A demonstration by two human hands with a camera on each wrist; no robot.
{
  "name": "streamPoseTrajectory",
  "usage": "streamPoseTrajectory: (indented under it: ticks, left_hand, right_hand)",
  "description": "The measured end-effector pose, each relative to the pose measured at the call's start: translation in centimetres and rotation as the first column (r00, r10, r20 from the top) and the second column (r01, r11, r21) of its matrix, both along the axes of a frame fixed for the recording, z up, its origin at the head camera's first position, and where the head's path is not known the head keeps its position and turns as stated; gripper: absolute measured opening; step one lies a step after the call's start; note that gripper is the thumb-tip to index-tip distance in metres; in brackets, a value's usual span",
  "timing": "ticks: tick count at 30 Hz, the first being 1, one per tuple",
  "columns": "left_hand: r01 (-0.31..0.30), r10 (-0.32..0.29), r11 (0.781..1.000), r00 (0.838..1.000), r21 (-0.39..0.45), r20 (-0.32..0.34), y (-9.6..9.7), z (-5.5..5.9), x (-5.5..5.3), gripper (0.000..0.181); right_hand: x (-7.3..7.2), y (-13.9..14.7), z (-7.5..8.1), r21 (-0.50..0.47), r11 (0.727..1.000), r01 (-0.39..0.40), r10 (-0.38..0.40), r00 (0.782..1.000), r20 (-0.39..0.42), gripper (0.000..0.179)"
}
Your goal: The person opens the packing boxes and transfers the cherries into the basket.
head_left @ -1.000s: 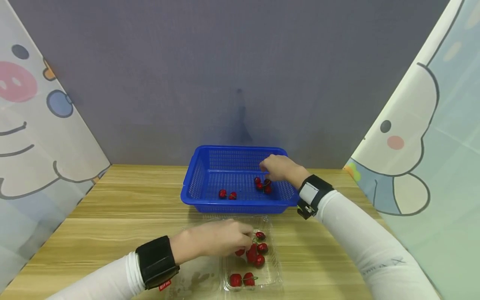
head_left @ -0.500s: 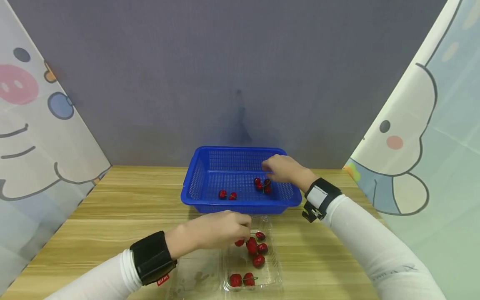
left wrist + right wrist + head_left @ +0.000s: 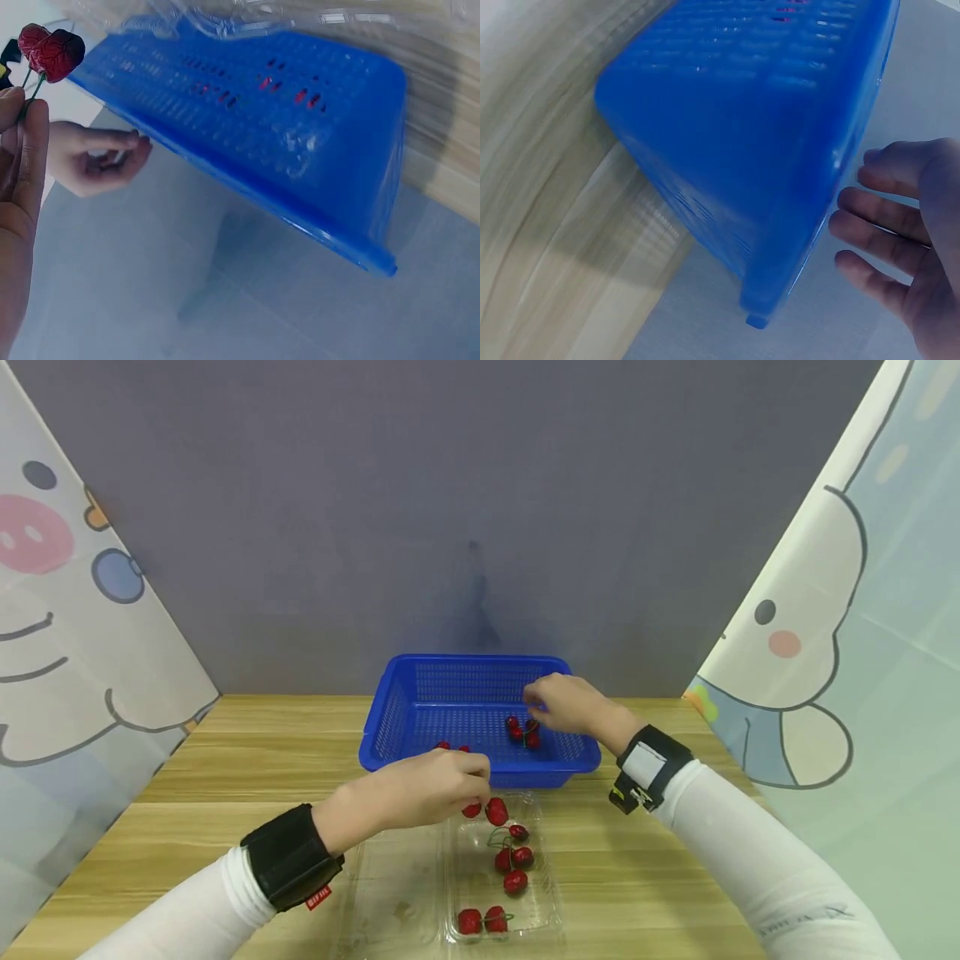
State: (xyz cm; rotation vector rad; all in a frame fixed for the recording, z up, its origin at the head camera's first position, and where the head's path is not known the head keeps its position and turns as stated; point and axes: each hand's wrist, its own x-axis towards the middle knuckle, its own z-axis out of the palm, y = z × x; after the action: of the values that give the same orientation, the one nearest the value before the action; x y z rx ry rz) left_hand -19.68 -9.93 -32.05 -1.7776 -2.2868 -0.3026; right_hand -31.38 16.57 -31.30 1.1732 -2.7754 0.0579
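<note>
My left hand (image 3: 431, 787) pinches the thin green stems of a pair of red cherries (image 3: 51, 54) between thumb and fingers. In the head view the cherries (image 3: 497, 812) hang over the far part of a clear plastic box (image 3: 542, 893). More cherries (image 3: 515, 882) lie in the box's right half. Behind it stands a blue plastic basket (image 3: 480, 767) with several cherries (image 3: 532, 740) on its floor. Over the basket's right side hovers my right hand (image 3: 564, 702), fingers loosely bent around nothing. The right wrist view shows these fingers (image 3: 881, 217) beside the rim.
The box's flat lid half (image 3: 393, 893) lies open on the left of the wooden table (image 3: 277, 743). A grey wall (image 3: 480, 527) rises behind the basket. Cartoon-printed panels (image 3: 795, 635) flank both sides.
My left hand has risen and moved away from me toward the basket, lifting the cherry pair off the others in the box. The right hand stays over the basket, nearly still.
</note>
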Motion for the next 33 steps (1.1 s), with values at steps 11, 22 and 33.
streamPoseTrajectory:
  ticks: [11,22,33]
  left_hand:
    - [-0.066,0.056,0.994,0.993,0.091,0.105,-1.6,1.9,-1.5,0.011]
    - [-0.144,0.135,0.986,0.986,0.088,0.097,-2.3,2.8,-3.0,0.01]
    - [-0.179,0.174,0.978,0.983,0.103,0.058,-3.1,3.2,-4.4,0.013]
  right_hand:
    - [1.6,0.3,-1.0,-0.031,0.997,-0.07,0.068,0.994,-0.082,0.006]
    - [3.2,0.6,-1.5,-0.074,0.986,-0.15,0.138,0.979,-0.149,0.004]
    - [5.1,-0.8,-1.6,-0.15,0.881,-0.449,0.402,0.876,-0.266,0.009]
